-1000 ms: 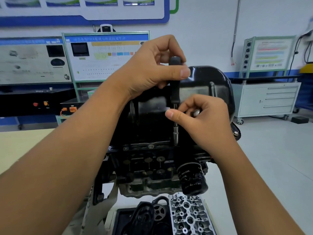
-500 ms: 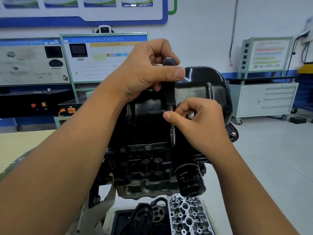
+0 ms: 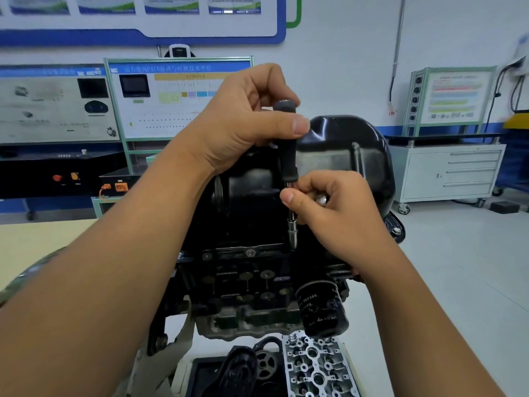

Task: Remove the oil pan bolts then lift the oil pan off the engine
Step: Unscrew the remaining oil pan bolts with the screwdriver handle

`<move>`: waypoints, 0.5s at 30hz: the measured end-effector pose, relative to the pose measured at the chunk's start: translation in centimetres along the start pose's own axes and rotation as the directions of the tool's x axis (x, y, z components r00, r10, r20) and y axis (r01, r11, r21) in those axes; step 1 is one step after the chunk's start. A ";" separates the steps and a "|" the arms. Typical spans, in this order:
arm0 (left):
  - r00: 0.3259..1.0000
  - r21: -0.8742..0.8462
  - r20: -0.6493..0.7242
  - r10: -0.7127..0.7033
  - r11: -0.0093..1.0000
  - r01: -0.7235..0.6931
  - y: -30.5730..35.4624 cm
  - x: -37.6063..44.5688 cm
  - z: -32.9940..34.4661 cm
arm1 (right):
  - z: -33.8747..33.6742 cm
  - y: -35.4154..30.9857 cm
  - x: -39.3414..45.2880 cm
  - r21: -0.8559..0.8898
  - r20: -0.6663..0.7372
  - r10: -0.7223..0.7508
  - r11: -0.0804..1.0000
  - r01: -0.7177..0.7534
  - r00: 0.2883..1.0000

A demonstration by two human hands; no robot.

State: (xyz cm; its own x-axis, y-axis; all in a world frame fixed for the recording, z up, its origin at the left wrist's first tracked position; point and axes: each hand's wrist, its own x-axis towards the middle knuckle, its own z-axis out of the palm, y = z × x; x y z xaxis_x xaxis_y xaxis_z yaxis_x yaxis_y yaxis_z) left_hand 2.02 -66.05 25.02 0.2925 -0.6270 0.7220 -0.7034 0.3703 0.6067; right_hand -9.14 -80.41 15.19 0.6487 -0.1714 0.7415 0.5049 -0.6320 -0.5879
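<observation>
Nearest, at the lower edge: a bare aluminium cylinder head (image 3: 315, 368) beside a black tray (image 3: 211, 376) of dark parts including a timing cover (image 3: 237, 371) and a small pulley (image 3: 266, 363)

Above these: the engine (image 3: 249, 290), mounted upside down, with a black oil filter (image 3: 322, 308) projecting from its right side

Flange line: oil pan bolts (image 3: 250, 252) visible in the seam where pan meets block; the steel socket (image 3: 292, 234) of a nut driver stands upright on the rightmost one

Right hand (image 3: 340, 213): grip closed in a pinch on the driver's metal shaft, thumb and fingertips just above the socket; something shiny sits within the curled fingers, identity unclear

Left hand (image 3: 243, 124): grip wrapped round the black driver handle (image 3: 286, 138), thumb laid across its front

Oil pan (image 3: 349, 156): glossy black, seated on top of the engine, behind both hands

Further back: a white drawer cabinet (image 3: 449, 173) on castors at right, training display panels (image 3: 177, 98) along the wall
</observation>
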 end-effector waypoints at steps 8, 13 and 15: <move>0.961 0.024 0.276 0.004 1.000 -0.011 1.2 -0.2 0.0 | 0.7 0.2 0.2 0.011 -0.110 0.023 1.000 -0.022 0.994; 0.965 0.007 0.260 -0.019 1.000 0.017 1.2 -0.4 -0.1 | 0.2 0.6 0.1 0.064 -0.027 0.044 0.997 -0.043 0.999; 0.981 0.016 0.195 -0.018 1.000 0.015 0.9 -0.5 0.0 | 0.2 0.5 0.0 0.065 -0.045 0.031 0.998 -0.028 0.998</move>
State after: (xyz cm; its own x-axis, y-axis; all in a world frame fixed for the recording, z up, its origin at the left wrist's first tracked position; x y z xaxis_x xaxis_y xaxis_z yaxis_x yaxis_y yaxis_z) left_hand 1.19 -65.45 25.25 0.1727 -0.7553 0.6322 -0.7092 0.3501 0.6120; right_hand -8.81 -80.60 14.80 0.6376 -0.2250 0.7367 0.5222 -0.5768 -0.6282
